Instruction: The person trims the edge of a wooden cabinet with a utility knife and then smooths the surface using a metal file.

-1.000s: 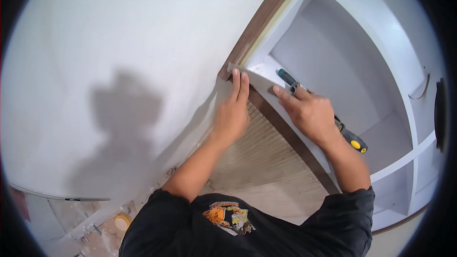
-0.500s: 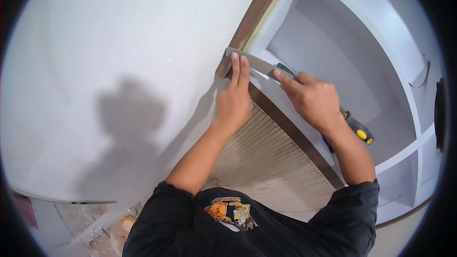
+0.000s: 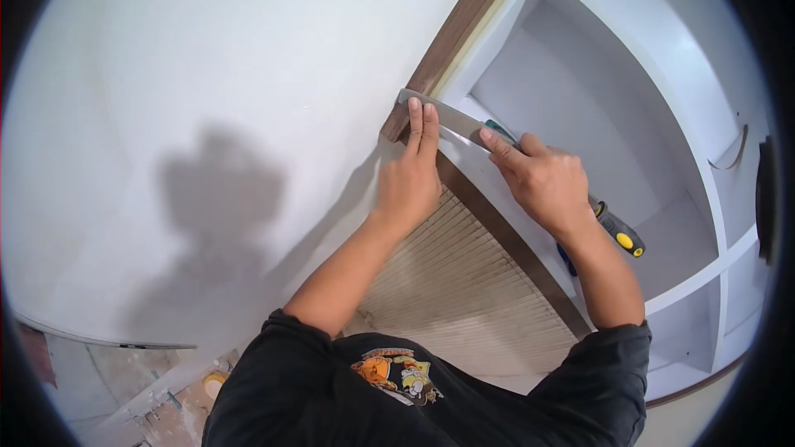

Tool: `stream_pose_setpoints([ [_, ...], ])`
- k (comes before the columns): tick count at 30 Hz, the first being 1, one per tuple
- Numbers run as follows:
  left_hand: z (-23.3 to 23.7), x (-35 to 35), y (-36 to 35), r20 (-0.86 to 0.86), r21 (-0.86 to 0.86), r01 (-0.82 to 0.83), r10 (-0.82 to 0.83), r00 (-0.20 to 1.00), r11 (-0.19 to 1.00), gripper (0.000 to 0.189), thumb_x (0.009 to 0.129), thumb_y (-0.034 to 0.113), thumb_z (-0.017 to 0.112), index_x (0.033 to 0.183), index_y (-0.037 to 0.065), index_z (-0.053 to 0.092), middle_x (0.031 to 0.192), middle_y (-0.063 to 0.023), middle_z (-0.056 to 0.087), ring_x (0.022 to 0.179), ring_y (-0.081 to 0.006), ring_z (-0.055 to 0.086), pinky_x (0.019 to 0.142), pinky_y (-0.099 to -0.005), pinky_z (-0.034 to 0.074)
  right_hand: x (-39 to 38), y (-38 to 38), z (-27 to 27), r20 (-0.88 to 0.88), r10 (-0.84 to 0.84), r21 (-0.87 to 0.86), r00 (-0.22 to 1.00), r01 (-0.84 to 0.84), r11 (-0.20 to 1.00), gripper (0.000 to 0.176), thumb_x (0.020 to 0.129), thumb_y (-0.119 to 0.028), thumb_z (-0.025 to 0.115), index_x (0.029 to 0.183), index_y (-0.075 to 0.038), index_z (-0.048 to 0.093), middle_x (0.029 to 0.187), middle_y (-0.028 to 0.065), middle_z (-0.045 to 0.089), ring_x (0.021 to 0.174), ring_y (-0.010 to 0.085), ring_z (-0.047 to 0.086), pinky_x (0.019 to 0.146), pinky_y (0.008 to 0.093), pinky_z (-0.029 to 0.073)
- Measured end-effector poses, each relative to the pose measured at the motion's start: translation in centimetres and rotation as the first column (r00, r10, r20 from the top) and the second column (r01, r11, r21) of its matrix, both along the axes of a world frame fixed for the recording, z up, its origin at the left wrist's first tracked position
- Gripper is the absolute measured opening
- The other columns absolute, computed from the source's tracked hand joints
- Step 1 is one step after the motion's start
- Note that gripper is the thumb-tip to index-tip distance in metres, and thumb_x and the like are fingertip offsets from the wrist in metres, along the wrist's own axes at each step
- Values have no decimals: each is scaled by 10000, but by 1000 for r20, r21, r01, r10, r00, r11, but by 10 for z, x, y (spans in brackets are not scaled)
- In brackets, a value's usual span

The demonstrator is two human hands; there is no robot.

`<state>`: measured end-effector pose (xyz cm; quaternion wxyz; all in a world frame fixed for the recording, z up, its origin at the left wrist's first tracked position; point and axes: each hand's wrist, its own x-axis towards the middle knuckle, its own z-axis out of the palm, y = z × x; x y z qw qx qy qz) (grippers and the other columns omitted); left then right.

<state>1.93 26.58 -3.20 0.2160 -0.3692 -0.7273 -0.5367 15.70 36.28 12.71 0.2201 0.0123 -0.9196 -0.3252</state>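
A flat grey metal file (image 3: pixel 460 122) lies across the end of the brown wooden edge strip (image 3: pixel 451 41) at the cabinet's corner. My right hand (image 3: pixel 548 186) is closed around its near end, index finger stretched along it; the palm hides the handle. With two straight fingers, my left hand (image 3: pixel 407 186) presses on the file near its far tip. That hand's other fingers are curled and partly out of sight. Behind my right hand, a black-and-yellow tool handle (image 3: pixel 619 232) and a green piece (image 3: pixel 502 130) show in the white cabinet compartment (image 3: pixel 596 99).
A white wall (image 3: pixel 166 50) rises along the left. Below the corner, a dark brown strip (image 3: pixel 505 236) borders a ribbed beige panel (image 3: pixel 455 281). A blue item (image 3: pixel 567 261) is partly behind my right forearm. Clutter and a yellow round object (image 3: pixel 214 384) lie on the floor.
The view has shifted slightly, so the cabinet sits a little lower in it. Both hands keep their places on the file, which has barely moved against the strip.
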Motion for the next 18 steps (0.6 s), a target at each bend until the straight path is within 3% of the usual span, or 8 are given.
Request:
stream_pose_setpoints([
  [2,-4,0,-4,-26,-10,16,-17,1000,1000,839,843,-48,538,1618,21,224,1674,-216,218,683,-435,674,546,-462,543,4,-1,-4,-10,18,-17,1000,-18,1000,393,920,-263,725,1304,-340,704,770,54,598,566,284,637,501,410,524],
  [3,-8,2,-2,-6,-32,46,-46,999,998,854,842,-57,530,1625,31,200,1676,-222,206,747,-456,674,578,-471,552,8,8,-9,-28,109,1,994,-109,994,402,913,-257,731,1304,-343,703,743,55,572,547,285,621,492,415,514],
  [5,-21,4,3,36,-55,78,-76,996,995,886,839,-74,514,1638,52,153,1679,-232,182,876,-497,675,642,-490,570,-3,5,-1,-24,70,31,997,-69,997,404,911,-259,737,1305,-344,702,745,53,575,547,286,621,491,415,514],
  [8,2,-1,-1,29,-31,-4,5,1000,1000,873,834,-54,549,1624,21,188,1682,-220,191,702,-447,675,551,-469,548,-3,3,-5,-19,38,-3,999,-38,999,414,912,-269,746,1314,-354,695,744,48,576,542,285,616,494,413,516],
  [11,-13,6,-5,61,-83,99,-94,994,992,890,841,-82,509,1641,43,139,1680,-247,161,886,-511,668,635,-474,571,3,6,-10,-37,90,-7,995,-90,996,420,910,-275,752,1318,-355,692,730,43,562,547,280,613,488,412,506],
  [13,-7,3,-2,72,-56,88,-84,994,995,893,840,-81,508,1642,47,137,1680,-243,163,884,-507,670,633,-476,568,2,13,-12,-45,205,22,978,-204,979,429,905,-275,756,1323,-347,690,723,42,554,552,276,612,483,412,501],
  [16,1,1,-1,48,-43,48,-46,998,998,886,830,-70,531,1632,35,170,1691,-223,145,790,-470,680,588,-475,558,-8,8,3,-25,70,-8,997,-70,998,446,900,-271,762,1333,-345,686,740,40,574,573,276,626,485,412,500],
  [18,1,0,-1,34,-50,49,-47,998,998,880,823,-67,542,1626,27,191,1694,-216,147,741,-452,684,570,-477,554,-2,11,-1,-20,78,-23,997,-78,997,442,906,-265,756,1335,-342,686,755,41,586,572,281,623,493,412,498],
])
